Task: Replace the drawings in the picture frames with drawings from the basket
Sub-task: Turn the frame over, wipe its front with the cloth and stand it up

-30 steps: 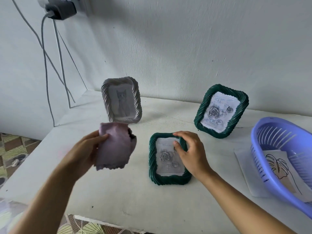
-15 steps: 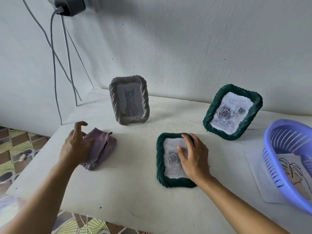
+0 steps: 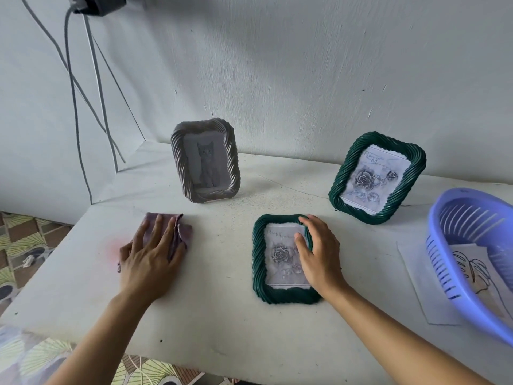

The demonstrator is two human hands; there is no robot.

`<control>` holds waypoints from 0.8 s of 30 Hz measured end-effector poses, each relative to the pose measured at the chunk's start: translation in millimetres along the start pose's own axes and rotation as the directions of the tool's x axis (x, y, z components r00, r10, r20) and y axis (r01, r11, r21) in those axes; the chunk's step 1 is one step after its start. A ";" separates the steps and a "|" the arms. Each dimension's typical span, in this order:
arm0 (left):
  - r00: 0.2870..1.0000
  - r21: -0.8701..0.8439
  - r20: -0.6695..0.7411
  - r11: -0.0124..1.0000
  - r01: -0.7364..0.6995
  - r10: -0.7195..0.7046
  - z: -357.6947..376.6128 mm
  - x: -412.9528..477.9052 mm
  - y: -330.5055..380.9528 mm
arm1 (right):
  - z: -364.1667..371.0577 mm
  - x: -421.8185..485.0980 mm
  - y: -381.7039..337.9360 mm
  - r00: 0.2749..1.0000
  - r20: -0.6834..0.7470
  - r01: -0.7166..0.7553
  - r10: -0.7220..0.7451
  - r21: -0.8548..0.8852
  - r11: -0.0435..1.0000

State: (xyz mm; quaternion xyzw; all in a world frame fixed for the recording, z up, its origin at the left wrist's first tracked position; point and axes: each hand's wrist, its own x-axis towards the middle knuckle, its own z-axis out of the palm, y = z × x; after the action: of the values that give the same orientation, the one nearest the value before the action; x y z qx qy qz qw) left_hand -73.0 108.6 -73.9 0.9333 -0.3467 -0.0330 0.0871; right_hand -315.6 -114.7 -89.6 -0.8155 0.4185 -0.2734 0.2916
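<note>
Cloth (image 3: 183,232) now flattened under left hand (image 3: 150,257), basket (image 3: 441,245) far right

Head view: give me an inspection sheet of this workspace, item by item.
Surface: white table, faint pink stain by the left hand.
Job's things: flat green frame with a rose drawing; standing green frame; standing grey frame with a cat drawing; purple basket holding a leaf drawing.
Clutter: purple cloth; loose paper sheet by the basket.
Grips: left hand flat on the cloth; right hand rests on the flat frame's right side.
Cables: grey cables hang from a black adapter.
Surroundings: white wall; patterned floor tiles.
</note>
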 end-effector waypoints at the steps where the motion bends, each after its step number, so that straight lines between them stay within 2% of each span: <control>1: 0.999 0.003 0.014 1.000 0.029 -0.029 -0.6 0.4 3.7 | -1.2 -0.2 -1.2 1.000 -0.002 -0.007 0.007 0.014 1.000; 5: 0.999 -0.026 -0.024 0.999 0.031 -0.032 -6.5 3.1 16.6 | -8.8 -0.3 -2.3 1.000 -0.019 0.011 -0.013 -0.085 0.996; 8: 0.970 -0.123 -0.226 0.986 -0.116 0.086 -16.3 -2.9 38.9 | -19.3 -0.9 -6.3 1.000 0.012 -0.023 0.026 -0.215 0.976; 10: 0.941 -0.146 -0.287 0.962 -0.229 0.180 -19.2 -10.6 62.8 | -25.6 -1.6 -6.5 0.997 0.026 -0.055 0.067 -0.317 0.947; 12: 0.953 -0.153 -0.199 0.953 -0.262 0.230 -17.8 -20.4 92.1 | -32.5 -0.8 -5.4 0.994 0.018 -0.094 0.109 -0.382 0.920; 15: 0.975 -0.036 0.120 0.982 -0.184 0.187 -7.9 -29.7 132.0 | -40.1 1.8 -5.7 0.974 0.055 -0.171 0.219 -0.452 0.876; 17: 0.956 0.000 0.240 0.985 -0.171 0.166 -0.9 -31.1 149.9 | -41.6 2.0 -6.9 0.965 0.078 -0.190 0.252 -0.458 0.868; 21: 0.961 -0.096 0.229 0.986 -0.135 0.153 5.6 -29.0 165.6 | -41.1 -0.8 -12.2 0.954 0.116 -0.201 0.275 -0.431 0.880; 24: 0.972 -0.286 0.183 0.954 -0.093 0.150 3.9 -26.6 165.5 | -42.3 -1.4 -15.3 0.947 0.123 -0.231 0.296 -0.379 0.896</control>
State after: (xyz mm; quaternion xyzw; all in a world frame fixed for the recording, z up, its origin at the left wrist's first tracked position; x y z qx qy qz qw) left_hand -199.8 2.2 -47.0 0.8807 -0.4027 -0.1703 0.1823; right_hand -337.5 -116.6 -50.4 -0.8117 0.5405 -0.0762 0.2079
